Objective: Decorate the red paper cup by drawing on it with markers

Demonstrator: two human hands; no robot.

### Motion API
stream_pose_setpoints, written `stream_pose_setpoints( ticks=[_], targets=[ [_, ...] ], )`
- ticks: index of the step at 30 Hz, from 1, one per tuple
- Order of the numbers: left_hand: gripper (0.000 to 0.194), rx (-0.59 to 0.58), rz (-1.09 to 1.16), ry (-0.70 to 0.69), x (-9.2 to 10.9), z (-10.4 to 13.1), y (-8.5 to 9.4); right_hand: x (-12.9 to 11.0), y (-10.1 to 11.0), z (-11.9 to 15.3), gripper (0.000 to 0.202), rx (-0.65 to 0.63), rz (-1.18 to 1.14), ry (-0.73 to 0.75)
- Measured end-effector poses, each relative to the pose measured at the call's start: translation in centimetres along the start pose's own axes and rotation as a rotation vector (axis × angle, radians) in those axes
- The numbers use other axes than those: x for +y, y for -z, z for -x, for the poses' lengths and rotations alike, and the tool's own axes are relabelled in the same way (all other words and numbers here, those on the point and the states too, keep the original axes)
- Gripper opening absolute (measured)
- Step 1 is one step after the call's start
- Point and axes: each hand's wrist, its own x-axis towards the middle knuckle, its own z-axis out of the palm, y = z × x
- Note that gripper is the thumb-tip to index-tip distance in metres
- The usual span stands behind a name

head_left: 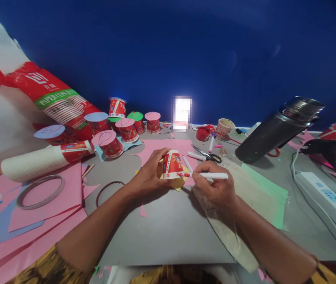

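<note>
My left hand (154,169) is wrapped round a red and white paper cup (174,162), with the cup's wide rim toward me. Between the fingertips of my right hand (215,183) is a white marker pen (215,175), its red tip at the cup's lower right side near the rim. Small red marks show on the white band there. Below the cup lies a yellow paper piece (179,184) on a pink sheet (164,144). A second white marker (187,162) and black-handled scissors (207,154) are just beyond my right hand.
Several paper cups with coloured paper tops (108,142) stand at back left, near a stack of cups (43,159) and pink sheets (49,205). On the right are a dark flask (277,130), a cloth (232,225) and a power strip (327,197). A blurred bright screen (182,112) stands behind.
</note>
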Motion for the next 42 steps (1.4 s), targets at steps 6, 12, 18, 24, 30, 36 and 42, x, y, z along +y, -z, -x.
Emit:
stream_pose_setpoints(
  ticks=[6, 12, 18, 24, 30, 36, 42],
  targets=[
    [0.098, 0.004, 0.004, -0.013, -0.05, 0.11, -0.01, -0.01, 0.06, -0.02, 0.014, 0.018, 0.02, -0.034],
    [0.092, 0.042, 0.0, -0.009, 0.66, 0.24, -0.26, -0.44, -0.1, 0.0, 0.013, 0.026, -0.016, 0.014],
    [0.093, 0.019, 0.006, -0.024, 0.51, 0.06, -0.16, -0.44, -0.27, 0.16, 0.013, 0.004, -0.013, -0.012],
    [0.095, 0.014, -0.008, -0.003, 0.55, 0.18, -0.19, -0.38, 0.09, -0.04, 0.015, 0.012, 0.009, -0.019],
    [0.095, 0.01, 0.019, 0.006, 0.75, 0.07, -0.09, -0.43, 0.25, -0.15, 0.015, -0.011, -0.009, -0.016],
    [0.095, 0.016, 0.031, -0.012, 0.56, 0.04, -0.09, -0.33, 0.27, -0.13, 0.015, -0.038, -0.008, -0.043],
    [0.099, 0.025, 0.098, 0.039, 0.69, 0.33, -0.35, 0.14, 0.4, 0.14, 0.01, 0.035, -0.016, -0.093]
  ],
)
